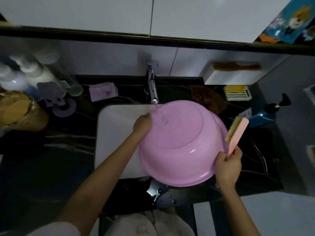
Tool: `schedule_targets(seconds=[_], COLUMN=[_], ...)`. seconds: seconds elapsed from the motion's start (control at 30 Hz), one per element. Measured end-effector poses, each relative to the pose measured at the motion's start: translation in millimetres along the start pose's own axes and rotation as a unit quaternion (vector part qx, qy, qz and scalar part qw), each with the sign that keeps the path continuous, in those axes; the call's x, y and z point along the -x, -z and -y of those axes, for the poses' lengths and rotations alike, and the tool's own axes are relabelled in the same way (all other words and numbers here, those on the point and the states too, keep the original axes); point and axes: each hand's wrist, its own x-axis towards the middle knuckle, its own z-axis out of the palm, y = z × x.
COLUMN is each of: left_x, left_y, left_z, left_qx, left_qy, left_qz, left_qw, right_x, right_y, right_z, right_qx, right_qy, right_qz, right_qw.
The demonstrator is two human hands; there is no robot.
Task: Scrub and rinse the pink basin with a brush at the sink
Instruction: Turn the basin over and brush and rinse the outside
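The left hand [142,123] lay on the pink basin [182,143], its fingers hidden and grip unclear, while the right hand [228,166] gripped the brush [237,133] beside the rim, the upturned basin over the sink [115,133] under the tap [152,89] looking light, wet-slippery, best held by its rim

- The overturned pink basin [182,142] is blocking the right half of your sink [110,126]; the left half is lying open.
- The faucet [152,87] is hanging over the basin's far edge.
- A teal pump bottle [260,114] and brown cloth [208,97] are crowding the bench [255,181] just right of it.
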Motion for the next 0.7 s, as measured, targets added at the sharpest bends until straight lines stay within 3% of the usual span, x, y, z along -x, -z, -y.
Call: schedule_targets(seconds=[0.07,0.13,0.23,0.3,0.37,0.53,0.7], left_x=[19.0,28.3,-3.3,-24.4,-16.7,46.8,22.3], left_y=[-17.4,-23.2,-10.3,5.2,6.9,-18.0,-15.9], left_z=[4.2,-0.1,-12.0,-9.8,2.4,36.6,26.2], left_qx=[-0.145,-0.179,-0.087,0.066,0.121,0.035,0.078], left_qy=[-0.075,-0.121,-0.096,0.001,0.048,-0.124,-0.13], left_qz=[-0.03,-0.041,-0.006,0.058,0.067,-0.058,-0.047], left_qw=[0.986,0.976,0.992,0.996,0.989,0.99,0.987], right_x=[1.3,4.7,7.9,8.8,11.3,13.8,25.4], right_y=[1.1,-0.3,-4.4,-6.9,-7.2,-6.9,8.9], right_z=[-1.0,-1.4,-2.5,-3.0,-2.6,-0.1,10.2], right_qx=[0.011,0.021,0.036,0.048,0.063,0.055,-0.002], right_qy=[0.001,0.008,0.012,0.011,0.009,0.001,-0.012], right_qz=[-0.01,-0.014,-0.017,-0.021,-0.02,-0.016,0.017], right_qw=[1.0,1.0,0.999,0.999,0.998,0.998,1.0])
